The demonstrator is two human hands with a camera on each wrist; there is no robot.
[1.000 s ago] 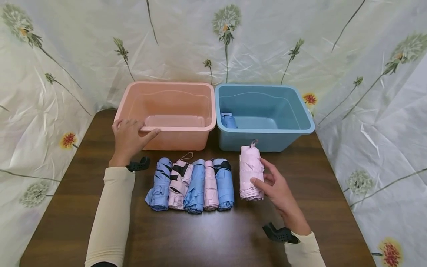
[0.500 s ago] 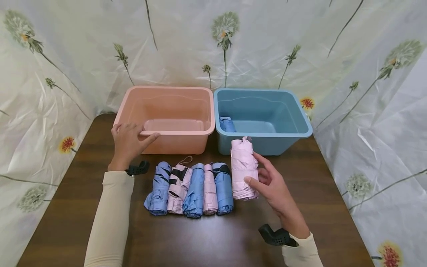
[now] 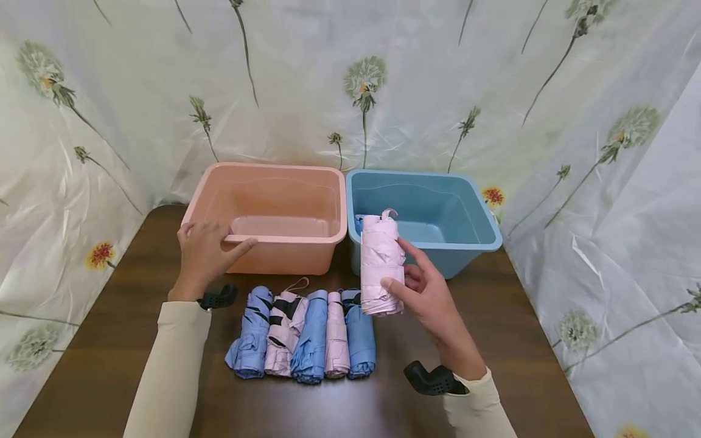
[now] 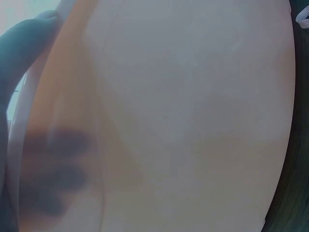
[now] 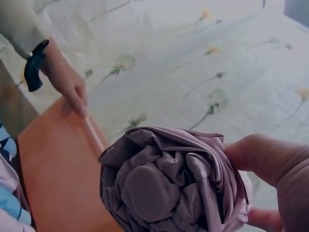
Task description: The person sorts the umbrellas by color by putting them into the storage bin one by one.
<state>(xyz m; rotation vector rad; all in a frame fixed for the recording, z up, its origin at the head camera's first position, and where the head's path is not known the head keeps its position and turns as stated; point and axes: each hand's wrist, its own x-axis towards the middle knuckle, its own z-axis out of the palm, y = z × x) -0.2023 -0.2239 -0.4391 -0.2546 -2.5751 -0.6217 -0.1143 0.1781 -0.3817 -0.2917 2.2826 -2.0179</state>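
Observation:
A rolled pink folding umbrella (image 3: pixel 381 267) is pinched between the thumb and fingers of my right hand (image 3: pixel 429 298), held upright above the table in front of the blue bin. In the right wrist view its round end (image 5: pixel 149 192) faces the camera. My left hand (image 3: pixel 204 255) grips the near left rim of the pink bin (image 3: pixel 285 258); through the bin's wall its fingers show as dark shadows in the left wrist view. On the table several rolled blue and pink umbrellas lie side by side, among them a blue umbrella (image 3: pixel 309 337) and a slim pink umbrella (image 3: pixel 336 340).
The blue bin (image 3: pixel 471 248) stands right beside the pink one at the back of the wooden table (image 3: pixel 296 413). A blue umbrella (image 3: pixel 358 223) inside it is mostly hidden behind the held one. A flowered curtain (image 3: pixel 296 79) surrounds the table's back and sides.
My right hand has raised the pink umbrella and carried it left, from right of the row to in front of the blue bin's left part. The left hand stays on the pink bin's rim.

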